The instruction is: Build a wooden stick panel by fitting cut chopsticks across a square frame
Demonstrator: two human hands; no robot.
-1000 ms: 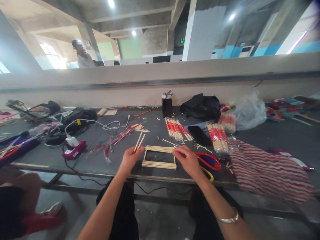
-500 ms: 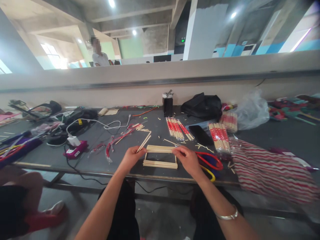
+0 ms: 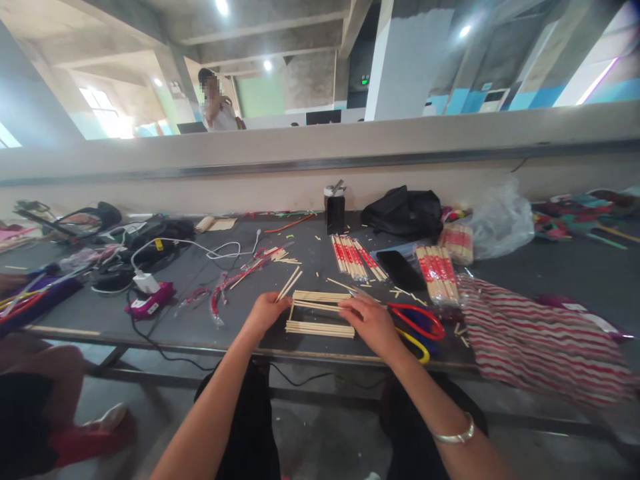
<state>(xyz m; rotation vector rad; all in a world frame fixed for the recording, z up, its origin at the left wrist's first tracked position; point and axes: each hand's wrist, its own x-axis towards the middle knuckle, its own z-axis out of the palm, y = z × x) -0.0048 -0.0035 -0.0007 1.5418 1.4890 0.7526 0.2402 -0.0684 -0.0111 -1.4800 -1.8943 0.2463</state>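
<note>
A small rectangle of pale wooden sticks lies in front of me, with a far row (image 3: 323, 295) and a near row (image 3: 320, 329) joined by crosswise sticks. My left hand (image 3: 265, 315) is closed at its left corner, pinching several loose wooden sticks (image 3: 289, 284) that point up and away. My right hand (image 3: 371, 323) is closed at the right side, its fingertips on a wooden stick (image 3: 316, 306) lying just on the near side of the far row. Another thin stick (image 3: 340, 285) reaches toward the right fingers; whether they grip it I cannot tell.
Red-banded stick bundles (image 3: 350, 257), a black phone (image 3: 400, 269) and more bundles (image 3: 438, 275) lie beyond and right. Red-handled scissors (image 3: 425, 320) and striped cloth (image 3: 540, 340) are at right. A purple power block (image 3: 151, 300) with cables sits left. A person (image 3: 217, 110) stands beyond the partition.
My right hand has shifted slightly left and nearer, and a stick now shows under its fingers along the far row. The left hand stays nearly still. The person beyond has moved right, hand raised.
</note>
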